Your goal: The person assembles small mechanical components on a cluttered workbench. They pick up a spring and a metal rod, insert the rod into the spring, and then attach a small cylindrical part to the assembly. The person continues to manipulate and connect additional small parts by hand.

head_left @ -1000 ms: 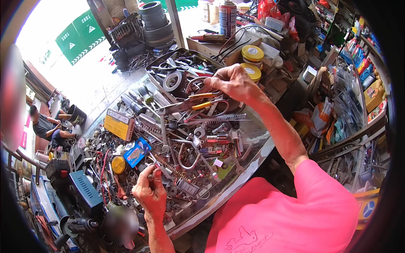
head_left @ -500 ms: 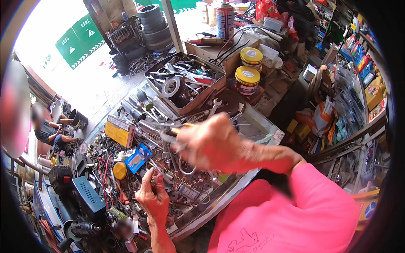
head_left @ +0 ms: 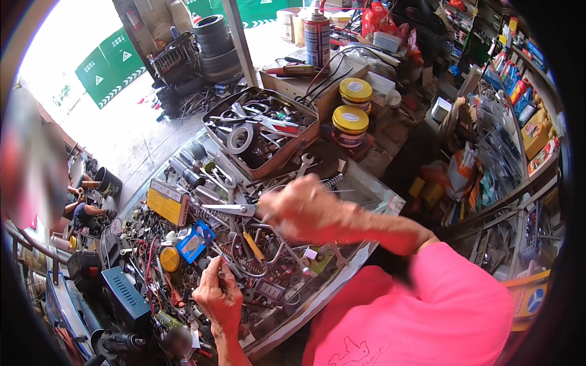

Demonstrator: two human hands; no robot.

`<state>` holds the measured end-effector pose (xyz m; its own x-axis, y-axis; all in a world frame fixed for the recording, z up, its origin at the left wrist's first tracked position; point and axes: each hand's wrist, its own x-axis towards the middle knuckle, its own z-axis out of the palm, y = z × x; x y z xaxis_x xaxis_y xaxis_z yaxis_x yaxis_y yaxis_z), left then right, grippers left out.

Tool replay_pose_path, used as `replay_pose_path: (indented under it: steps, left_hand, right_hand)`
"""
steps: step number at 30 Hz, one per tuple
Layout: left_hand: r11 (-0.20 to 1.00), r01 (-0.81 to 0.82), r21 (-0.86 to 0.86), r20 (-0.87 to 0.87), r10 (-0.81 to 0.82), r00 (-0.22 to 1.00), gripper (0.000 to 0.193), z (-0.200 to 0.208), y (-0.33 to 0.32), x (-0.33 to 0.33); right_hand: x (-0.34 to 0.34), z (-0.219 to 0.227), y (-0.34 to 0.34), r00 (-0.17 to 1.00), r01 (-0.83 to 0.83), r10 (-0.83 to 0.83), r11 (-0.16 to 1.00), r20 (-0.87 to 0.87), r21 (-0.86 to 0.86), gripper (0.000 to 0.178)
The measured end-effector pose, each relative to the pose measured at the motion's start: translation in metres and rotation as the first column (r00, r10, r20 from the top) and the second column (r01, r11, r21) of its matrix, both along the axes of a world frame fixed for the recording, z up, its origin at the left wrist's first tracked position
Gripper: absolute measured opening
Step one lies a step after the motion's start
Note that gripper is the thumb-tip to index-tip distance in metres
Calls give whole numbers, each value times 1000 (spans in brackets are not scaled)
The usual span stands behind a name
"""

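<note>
My right hand [head_left: 293, 207] is closed round a metal tool like long-nose pliers [head_left: 235, 209]. Its silver jaws point left, over the parts-strewn table. Below that hand lies a yellow-handled tool [head_left: 251, 245], next to a curved metal hook [head_left: 278, 259]. Lower and to the left, my left hand [head_left: 218, 296] pinches a small metal piece [head_left: 221, 273] between thumb and fingers; its exact kind is too small to tell. A blue card pack [head_left: 195, 241] lies just beyond the left fingertips, with a round yellow lid [head_left: 170, 258] beside it.
A metal tray of tools [head_left: 287, 155] stands at the table's far side, with a tape roll [head_left: 242, 139] in it. Yellow-lidded tubs [head_left: 350, 119] are to its right. A yellow box [head_left: 167, 202] and a blue metal case [head_left: 126, 293] stand left. Another person sits beyond.
The right hand and its tool have shifted slightly, and the silver jaws show more plainly. A yellow-handled tool now shows below that hand. The left hand keeps its pinch. The view has shifted a little.
</note>
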<state>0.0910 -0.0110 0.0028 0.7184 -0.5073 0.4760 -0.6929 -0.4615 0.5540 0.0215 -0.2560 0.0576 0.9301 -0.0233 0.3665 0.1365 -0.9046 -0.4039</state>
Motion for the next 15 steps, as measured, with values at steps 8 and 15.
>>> replay_pose_path:
  steps: [8,15]
  left_hand:
    - [993,83,80,96,-91,991,15,1,-1,-1]
    - [991,92,100,91,-101,991,16,0,1,-1]
  right_hand:
    - [5,-22,-79,957,59,-48,998,-285,29,27]
    - [7,-18,-82,950,-77,73,997,-305,-1,27]
